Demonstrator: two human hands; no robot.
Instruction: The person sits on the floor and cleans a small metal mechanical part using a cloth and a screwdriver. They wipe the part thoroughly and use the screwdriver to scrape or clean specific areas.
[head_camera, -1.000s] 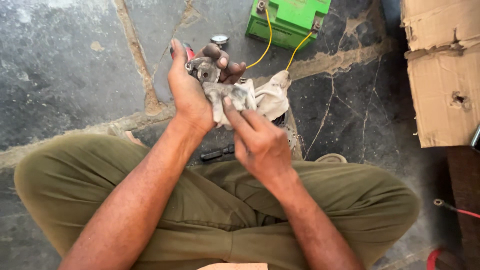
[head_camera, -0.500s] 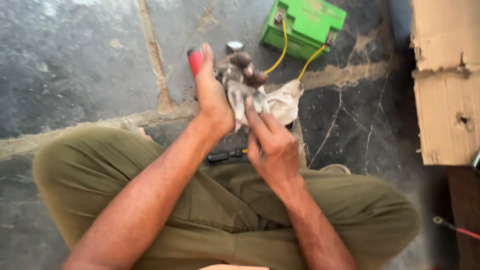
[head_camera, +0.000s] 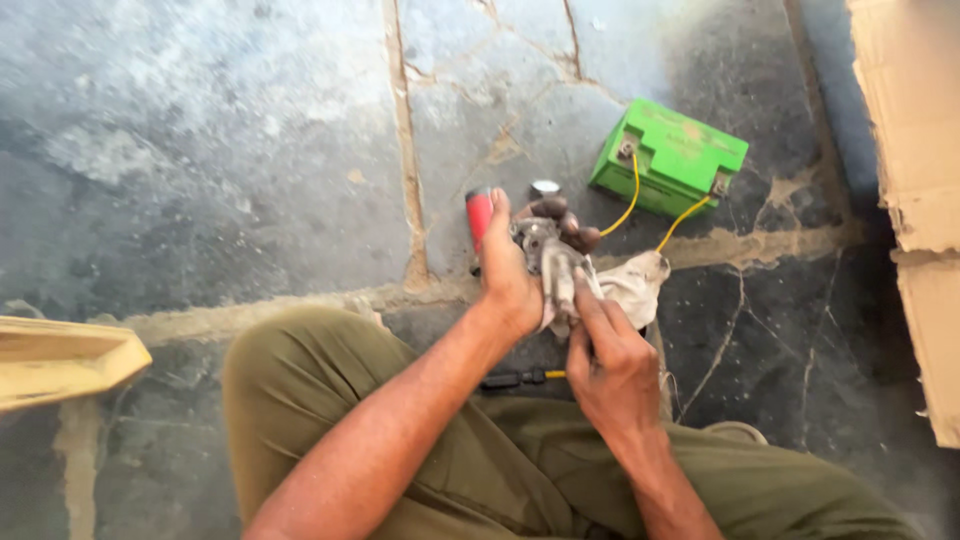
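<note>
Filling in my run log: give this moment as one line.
left hand: grips grey metal part | right hand: wipes it with cloth | floor: green battery, screwdriver

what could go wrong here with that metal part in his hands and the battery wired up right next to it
The left hand holds the grey metal part above the stone floor; with the right hand rubbing it with a rag, it might slip and drop. The yellow wires on the green battery run close to the hands and could snag. The red-handled tool beside the hand could get knocked.
</note>
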